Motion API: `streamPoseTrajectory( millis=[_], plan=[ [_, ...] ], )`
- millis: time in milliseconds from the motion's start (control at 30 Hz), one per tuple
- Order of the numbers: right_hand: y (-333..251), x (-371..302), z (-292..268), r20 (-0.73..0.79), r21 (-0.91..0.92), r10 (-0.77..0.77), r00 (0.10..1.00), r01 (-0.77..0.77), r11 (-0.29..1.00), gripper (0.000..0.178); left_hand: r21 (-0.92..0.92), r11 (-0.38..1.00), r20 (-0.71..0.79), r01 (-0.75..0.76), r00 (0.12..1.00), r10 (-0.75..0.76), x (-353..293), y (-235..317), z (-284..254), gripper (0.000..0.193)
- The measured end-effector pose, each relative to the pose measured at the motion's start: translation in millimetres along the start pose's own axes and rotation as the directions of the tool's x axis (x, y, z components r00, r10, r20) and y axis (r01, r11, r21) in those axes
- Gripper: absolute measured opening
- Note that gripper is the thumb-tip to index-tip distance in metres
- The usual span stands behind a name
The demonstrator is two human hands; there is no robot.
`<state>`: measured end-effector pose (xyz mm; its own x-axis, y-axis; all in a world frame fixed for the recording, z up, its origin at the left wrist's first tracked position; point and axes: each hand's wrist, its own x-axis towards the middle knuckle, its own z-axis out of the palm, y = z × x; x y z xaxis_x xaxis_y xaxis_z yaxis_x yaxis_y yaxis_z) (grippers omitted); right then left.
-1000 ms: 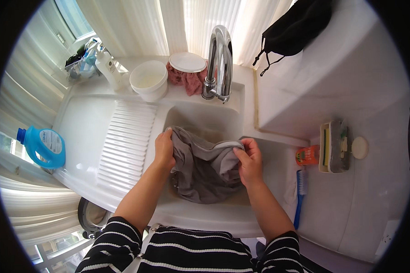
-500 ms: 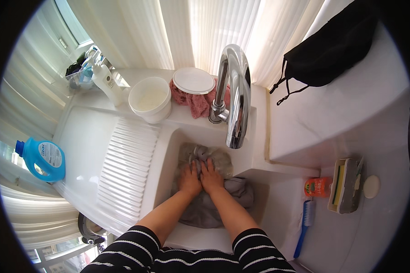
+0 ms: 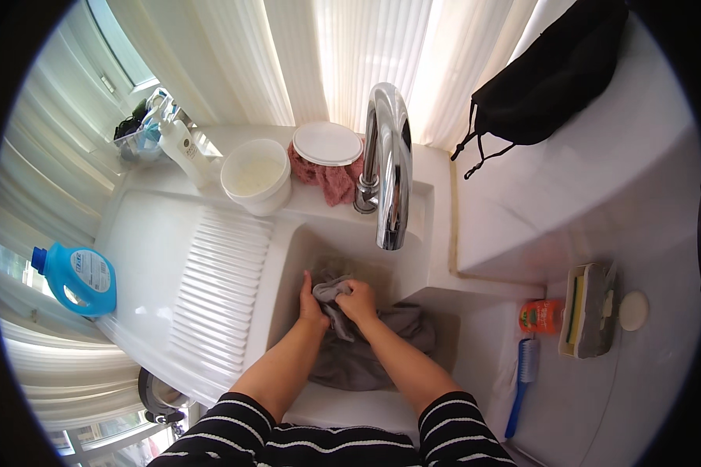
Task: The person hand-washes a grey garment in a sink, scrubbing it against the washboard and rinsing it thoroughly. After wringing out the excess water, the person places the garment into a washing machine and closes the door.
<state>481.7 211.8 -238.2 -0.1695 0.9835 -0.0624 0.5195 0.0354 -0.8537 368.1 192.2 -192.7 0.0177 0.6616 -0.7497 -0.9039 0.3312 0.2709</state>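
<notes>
A wet grey garment (image 3: 350, 362) lies bunched in the white sink (image 3: 286, 268), part of it in cloudy water. My right hand (image 3: 358, 301) is closed round a lifted fold of this cloth, knuckles up. Just left of it, my left hand (image 3: 313, 306) holds the same fold from the side, its thumb pointing up and most of its fingers hidden by the cloth. Above and beyond both hands hangs the spout of the chrome faucet (image 3: 393, 175); no stream of water shows from it.
Left of the basin is a ribbed washboard (image 3: 218, 288), with a blue detergent bottle (image 3: 82, 279) beyond. Behind stand a white pump bottle (image 3: 183, 153), a white tub (image 3: 255, 177) and a lid (image 3: 327, 144) on a pink cloth (image 3: 339, 180). On the right lie a blue brush (image 3: 522, 385) and an orange package (image 3: 540, 316).
My hands were pressed flat on the garment in the water, side by side. Now they have come up slightly with a fold of it between them, the right one clenched.
</notes>
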Motion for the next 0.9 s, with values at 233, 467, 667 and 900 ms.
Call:
streamPoseTrajectory(
  millis=[233, 467, 667, 900],
  plan=[
    [-71.2, -66.8, -36.0, -0.083, -0.155, -0.307, 0.948, 0.292, 0.944, 0.026, 0.075, 0.923, 0.535, 0.377, 0.766, -0.357, 29.4, -15.5, -55.5, 0.051],
    [-51.4, -80.5, -7.8, -0.252, 0.060, -0.117, 0.961, 0.136, 0.989, 0.035, 0.003, 0.999, 0.410, -0.046, 0.911, 0.041, 12.9, -40.1, -75.7, 0.034],
    [-16.9, -44.2, -5.4, -0.409, 0.163, 0.076, 0.909, -0.009, 0.987, 0.031, 0.185, 0.952, 0.106, 0.244, 0.958, -0.266, -39.7, -29.4, 3.7, 0.033],
    [-86.8, -42.1, -38.4, -0.277, 0.358, -0.033, 0.960, 0.135, 0.924, 0.019, 0.321, 0.942, 0.145, 0.098, 0.978, -0.151, -64.4, 19.9, 32.9, 0.041]
  ],
)
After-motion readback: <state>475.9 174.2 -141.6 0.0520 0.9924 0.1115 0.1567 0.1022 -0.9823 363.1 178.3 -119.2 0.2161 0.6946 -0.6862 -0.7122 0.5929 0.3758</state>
